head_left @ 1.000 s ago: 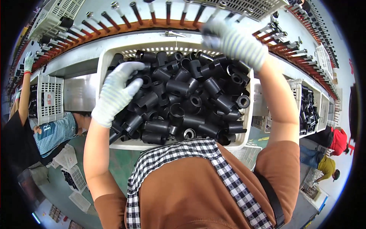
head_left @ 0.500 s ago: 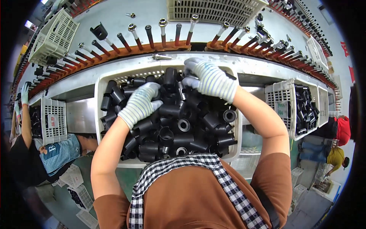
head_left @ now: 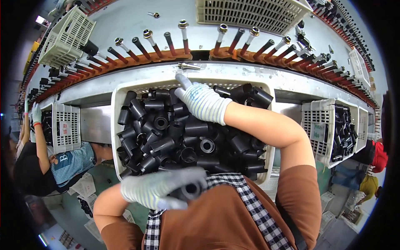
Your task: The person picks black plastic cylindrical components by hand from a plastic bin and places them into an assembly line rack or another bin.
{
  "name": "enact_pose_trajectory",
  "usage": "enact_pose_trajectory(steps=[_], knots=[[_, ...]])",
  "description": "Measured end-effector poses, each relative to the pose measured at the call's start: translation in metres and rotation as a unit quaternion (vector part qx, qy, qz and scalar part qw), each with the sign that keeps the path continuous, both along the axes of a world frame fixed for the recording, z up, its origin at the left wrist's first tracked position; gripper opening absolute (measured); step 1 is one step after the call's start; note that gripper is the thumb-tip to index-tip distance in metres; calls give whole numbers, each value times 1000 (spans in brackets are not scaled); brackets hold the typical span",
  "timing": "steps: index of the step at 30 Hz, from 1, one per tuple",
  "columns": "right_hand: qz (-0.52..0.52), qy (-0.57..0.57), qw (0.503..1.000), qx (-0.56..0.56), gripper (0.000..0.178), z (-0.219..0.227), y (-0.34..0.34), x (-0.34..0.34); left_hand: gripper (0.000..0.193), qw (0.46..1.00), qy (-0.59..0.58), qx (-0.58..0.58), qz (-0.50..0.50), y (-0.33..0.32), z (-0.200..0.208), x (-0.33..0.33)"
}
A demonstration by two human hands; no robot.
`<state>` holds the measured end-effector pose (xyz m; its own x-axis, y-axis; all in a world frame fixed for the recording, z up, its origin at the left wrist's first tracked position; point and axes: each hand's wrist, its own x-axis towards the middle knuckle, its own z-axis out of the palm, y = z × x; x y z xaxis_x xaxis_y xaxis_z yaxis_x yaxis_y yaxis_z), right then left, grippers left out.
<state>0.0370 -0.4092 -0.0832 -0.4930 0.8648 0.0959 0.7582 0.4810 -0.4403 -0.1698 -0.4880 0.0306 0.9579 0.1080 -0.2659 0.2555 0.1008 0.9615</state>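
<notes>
My left hand, in a striped knit glove and smeared by motion, is held before my apron. Its fingers are closed on a hollow black sleeve. Across the back of the crate reaches my right hand, gloved alike, its index finger stretched out near the back rim and no part visible in it. Just beyond that fingertip, a shiny metal fitting lies on the bench ledge. The cream plastic crate below my hands is full of loose black sleeves, tumbled at various angles.
Behind the ledge curves an orange conveyor rail with upright posts, some capped with metal fittings. Cream baskets stand at the back and far left. Another crate of black parts is at right. A co-worker's arm reaches in at left.
My left hand has come out of the crate toward my body with a black sleeve. My right hand has shifted left along the back rim. The posts on the rail have changed position.
</notes>
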Motion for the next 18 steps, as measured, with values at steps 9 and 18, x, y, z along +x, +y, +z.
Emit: enact_pose_trajectory(steps=[9,18], knots=[[-116,350,901,-227,59,48,-7,55,48,802,63,385,452,180,40,4],[5,776,561,-289,79,68,-17,118,32,590,307,679,311,307,6,37]])
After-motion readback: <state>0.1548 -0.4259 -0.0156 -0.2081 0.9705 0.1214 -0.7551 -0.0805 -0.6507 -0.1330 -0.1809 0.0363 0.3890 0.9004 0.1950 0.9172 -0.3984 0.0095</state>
